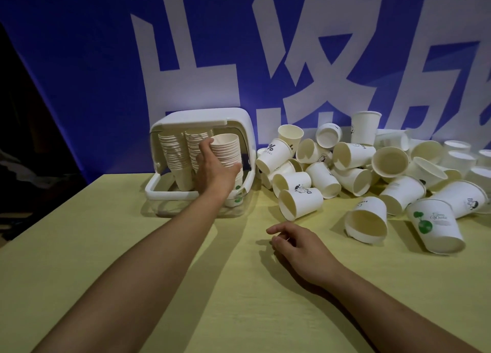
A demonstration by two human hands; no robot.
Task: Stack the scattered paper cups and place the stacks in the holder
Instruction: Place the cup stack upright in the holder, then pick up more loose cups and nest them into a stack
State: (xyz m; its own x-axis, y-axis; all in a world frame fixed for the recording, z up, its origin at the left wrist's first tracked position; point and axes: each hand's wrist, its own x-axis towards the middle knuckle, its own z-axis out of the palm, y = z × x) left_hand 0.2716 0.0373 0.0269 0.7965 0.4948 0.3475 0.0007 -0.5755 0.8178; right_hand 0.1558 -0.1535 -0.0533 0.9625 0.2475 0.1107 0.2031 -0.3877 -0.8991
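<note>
The left hand [212, 166] grasps a stack of paper cups [227, 150] at the right side of the white holder [239, 118], beside two stacks already inside. It should be kept upright and pushed in fully before the fingers let go. The right hand [295, 242] hovers relaxed and empty over the counter [132, 246], near the scattered cups [345, 166].

The cups [353, 172] are white outside, cream inside; some carry black print, and one cup [435, 226] at lower right bears a green motif. The holder [204, 118] is white. The table [186, 286] is pale yellow. The banner [79, 73] is blue with big white characters.
</note>
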